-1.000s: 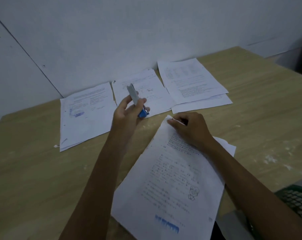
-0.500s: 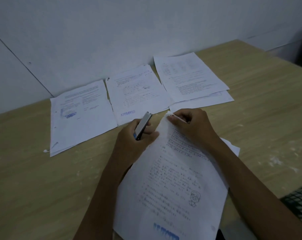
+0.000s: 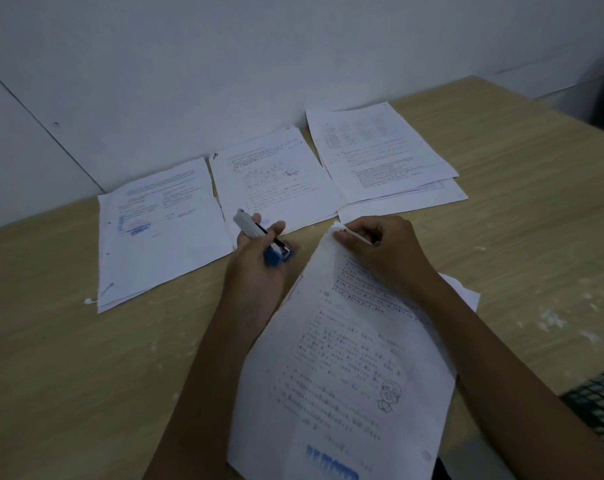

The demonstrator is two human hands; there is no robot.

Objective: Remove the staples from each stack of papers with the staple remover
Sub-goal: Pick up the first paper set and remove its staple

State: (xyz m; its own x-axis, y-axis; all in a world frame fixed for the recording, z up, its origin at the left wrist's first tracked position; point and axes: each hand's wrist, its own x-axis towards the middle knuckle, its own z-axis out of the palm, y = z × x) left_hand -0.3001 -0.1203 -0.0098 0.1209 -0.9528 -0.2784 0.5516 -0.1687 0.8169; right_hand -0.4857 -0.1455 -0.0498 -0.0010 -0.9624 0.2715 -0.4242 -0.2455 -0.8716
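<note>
Beside the near paper stack (image 3: 345, 358), the staple remover (image 3: 262, 237) is being regripped by the left hand (image 3: 259, 268), withdrawn from the corner being pinched by the right hand (image 3: 380, 247); extraction pending.

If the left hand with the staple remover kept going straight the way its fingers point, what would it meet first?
Likely the middle stack of papers by the wall. The left hand, gripping the staple remover, points up and away from the near stack held by the right hand. Depth is unclear.

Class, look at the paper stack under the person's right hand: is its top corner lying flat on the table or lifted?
Lifted. The right hand pinches the top corner of the paper stack, raising it off the table.
</note>
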